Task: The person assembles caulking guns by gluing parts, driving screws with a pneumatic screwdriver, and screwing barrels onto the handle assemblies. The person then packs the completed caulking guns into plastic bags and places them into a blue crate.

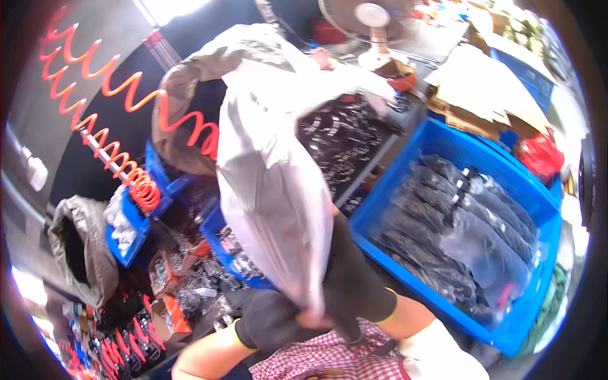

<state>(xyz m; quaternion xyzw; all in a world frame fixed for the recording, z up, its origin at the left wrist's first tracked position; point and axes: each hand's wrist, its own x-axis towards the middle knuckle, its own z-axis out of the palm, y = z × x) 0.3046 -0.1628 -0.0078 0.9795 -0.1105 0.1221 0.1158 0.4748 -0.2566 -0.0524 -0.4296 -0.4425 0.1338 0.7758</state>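
A large white sack (272,164) hangs in front of me, its upper part spread wide and its lower end gathered to a narrow tail. My left hand (313,318) is closed round that gathered tail, low near my lap. The sack covers most of my right hand (335,209); only a strip of skin above the black sleeve shows at the sack's right edge, and its fingers are hidden. Behind the sack, to the right, a tray of dark small parts (345,142) is partly covered by it. Both my forearms wear black sleeves.
At right stands a blue crate (362,231) of dark items in clear plastic bags, with cardboard (484,85) behind it. A fan (372,16) stands at the back. An orange coiled hose (136,88) hangs at left, above blue bins (130,250) and a grey open sack (95,253).
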